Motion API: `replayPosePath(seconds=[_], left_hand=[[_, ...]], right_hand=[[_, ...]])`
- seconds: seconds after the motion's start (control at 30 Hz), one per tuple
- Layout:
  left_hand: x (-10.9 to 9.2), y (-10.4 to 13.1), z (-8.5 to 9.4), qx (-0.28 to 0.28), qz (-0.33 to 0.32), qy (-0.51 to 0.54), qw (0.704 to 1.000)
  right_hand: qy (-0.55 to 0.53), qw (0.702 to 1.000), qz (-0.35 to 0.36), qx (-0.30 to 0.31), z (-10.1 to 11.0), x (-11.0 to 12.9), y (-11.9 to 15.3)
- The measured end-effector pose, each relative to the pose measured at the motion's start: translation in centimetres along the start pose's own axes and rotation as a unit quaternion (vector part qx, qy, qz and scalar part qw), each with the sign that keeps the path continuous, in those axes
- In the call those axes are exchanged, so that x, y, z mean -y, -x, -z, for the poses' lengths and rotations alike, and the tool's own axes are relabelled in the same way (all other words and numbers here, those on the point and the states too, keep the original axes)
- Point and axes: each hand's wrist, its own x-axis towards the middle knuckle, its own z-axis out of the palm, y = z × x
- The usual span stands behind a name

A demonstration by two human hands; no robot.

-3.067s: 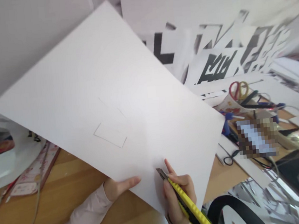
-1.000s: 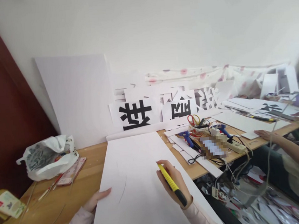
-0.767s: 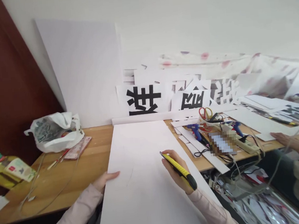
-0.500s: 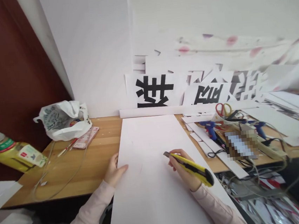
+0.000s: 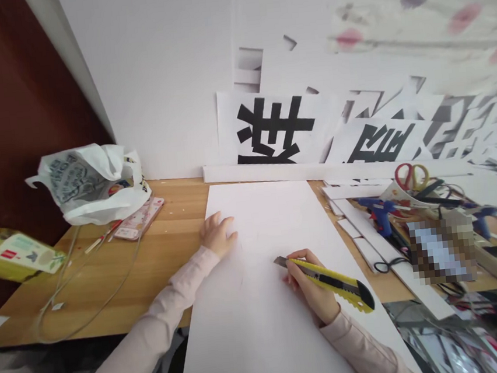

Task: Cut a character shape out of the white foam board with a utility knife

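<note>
A large white board (image 5: 262,326) lies lengthwise over the wooden table and reaches past its front edge. My left hand (image 5: 218,235) rests on the board's left side, fingers apart and holding nothing. Over the board's right half, my right hand (image 5: 314,291) grips a yellow and black utility knife (image 5: 332,281). Its blade points to the left, a little way from my left hand, with the tip over the white surface. Faint marks show on the board between the hands.
At the left are a white plastic bag (image 5: 94,184), a pink patterned phone (image 5: 140,219), a cable and a yellow bottle (image 5: 18,255). White strips (image 5: 391,255), a blue glue gun (image 5: 381,215) and red-handled scissors (image 5: 403,176) are at the right. Black-character sheets (image 5: 273,125) stand behind.
My left hand has moved forward along the board and spread its fingers on it. The right hand still holds the knife, nearly in place. The view has shifted, and the person's hand at the right has left it.
</note>
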Motion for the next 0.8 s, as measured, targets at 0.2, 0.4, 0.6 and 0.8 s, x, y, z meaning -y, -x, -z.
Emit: replayPosePath(seconds=[0.2, 0.4, 0.6, 0.8], left_hand=[[-4.2, -3.6, -3.0, 0.015, -0.097, -0.037, 0.994], [-3.5, -4.4, -4.3, 0.043, -0.231, -0.034, 0.971], [-3.3, -4.9, -4.1, 0.052, -0.247, -0.033, 0.967], [-3.2, -4.9, -4.3, 0.042, -0.246, -0.024, 0.968]], right_hand=[[-0.037, 0.999, 0.009, -0.020, -2.3, 0.4, -0.6], [0.044, 0.999, 0.003, -0.032, -4.5, 0.8, -1.1], [0.149, 0.984, 0.072, -0.072, -4.4, 1.1, -1.0], [0.152, 0.981, 0.095, -0.074, -4.3, 1.2, -1.3]])
